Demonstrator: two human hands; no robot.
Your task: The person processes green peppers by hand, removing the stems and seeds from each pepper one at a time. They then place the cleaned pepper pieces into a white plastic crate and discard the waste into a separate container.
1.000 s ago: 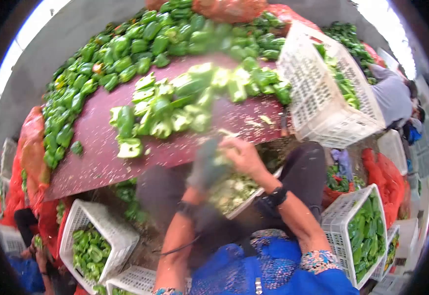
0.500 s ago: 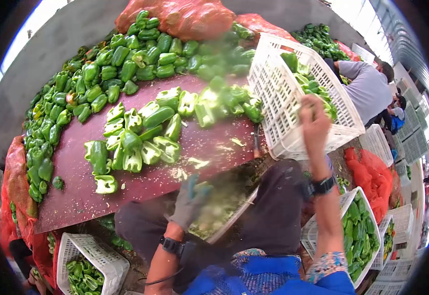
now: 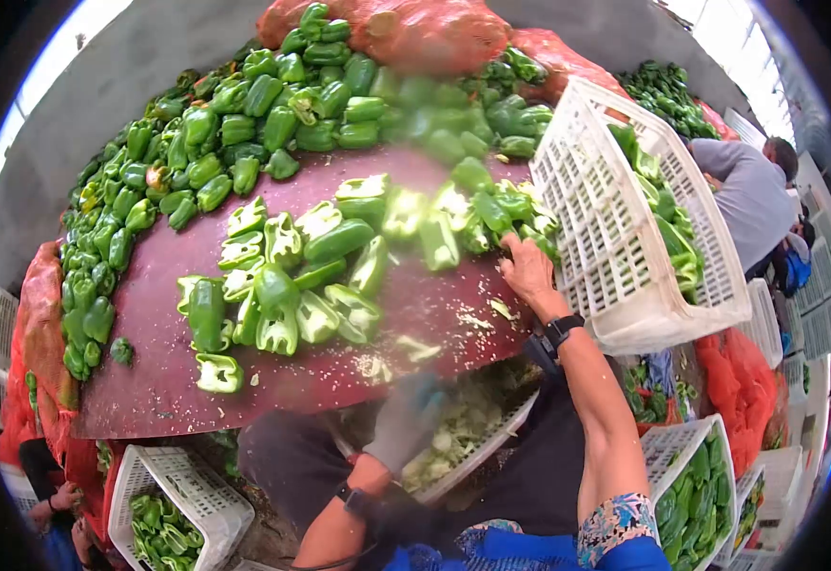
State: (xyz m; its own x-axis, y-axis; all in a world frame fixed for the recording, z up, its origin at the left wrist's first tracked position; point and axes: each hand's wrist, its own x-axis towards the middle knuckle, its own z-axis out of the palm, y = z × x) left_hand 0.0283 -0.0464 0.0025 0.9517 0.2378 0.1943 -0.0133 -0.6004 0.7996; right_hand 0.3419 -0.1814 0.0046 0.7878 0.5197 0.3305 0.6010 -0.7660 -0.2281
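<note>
**Ana:** From the head camera, where is the right hand (image 3: 532, 271)?

**Ben:** At the right end of the maroon board (image 3: 158, 381), back upward, arm stretched forward; a black wristwatch (image 3: 560, 330) sits on the wrist; the fingertips are among the halved peppers (image 3: 339, 243) that lie nearest the white crate (image 3: 606, 238).

**Ana:** Does it pinch one?

**Ben:** I cannot tell; the fingers touch the pieces but their tips are hidden among them.

**Ana:** And those peppers overall?

**Ben:** Green halves, many cut side up, spread across the middle and right of the board; bits of seed and core are scattered on the near edge; the crate stands tilted just beside the board's right end, with more green pieces inside.

**Ana:** The left hand (image 3: 404, 419)?

**Ben:** Grey-gloved and blurred, low over the tray (image 3: 491, 445) on the person's lap, which holds pale trimmings (image 3: 453, 428); whether its fingers are spread or closed I cannot tell.

**Ana:** What lies around?

**Ben:** A heap of whole green peppers (image 3: 244, 105) banks along the far and left edges of the board; red mesh sacks (image 3: 415, 33) lie behind it; another person in a grey shirt (image 3: 748, 190) bends beyond the crate; a lower-left crate (image 3: 196, 495) and a lower-right crate (image 3: 667, 447) on the ground hold green peppers too.
</note>
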